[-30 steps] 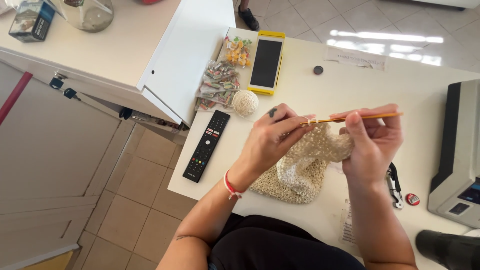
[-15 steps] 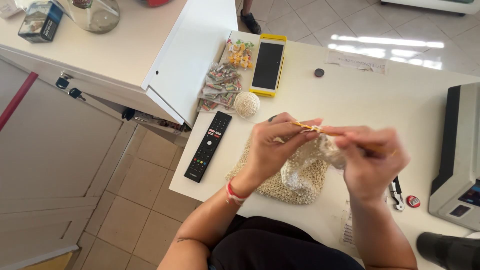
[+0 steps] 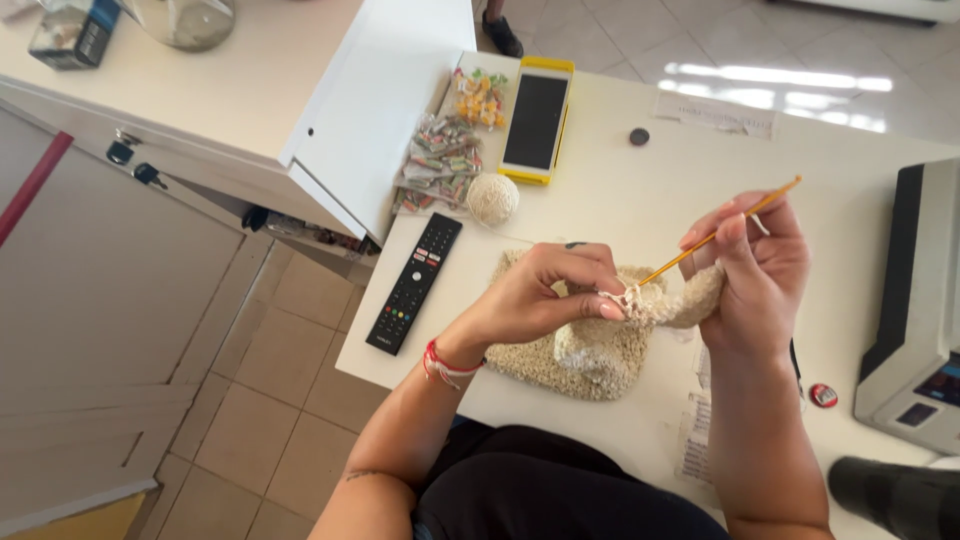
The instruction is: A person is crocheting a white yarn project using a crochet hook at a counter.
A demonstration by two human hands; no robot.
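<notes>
Cream crochet piece (image 3: 590, 350), orange hook (image 3: 720, 232), black remote (image 3: 414, 283), yellow-cased phone (image 3: 536, 120).

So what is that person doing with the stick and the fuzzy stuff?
A person is crocheting at a white table. The right hand holds a thin orange crochet hook, its tip in the cream yarn work. The left hand pinches the yarn work right beside the hook's tip. The rest of the crocheted piece lies on the table beneath the hands. A small ball of yarn, a black remote and a phone in a yellow case lie nearby.
</notes>
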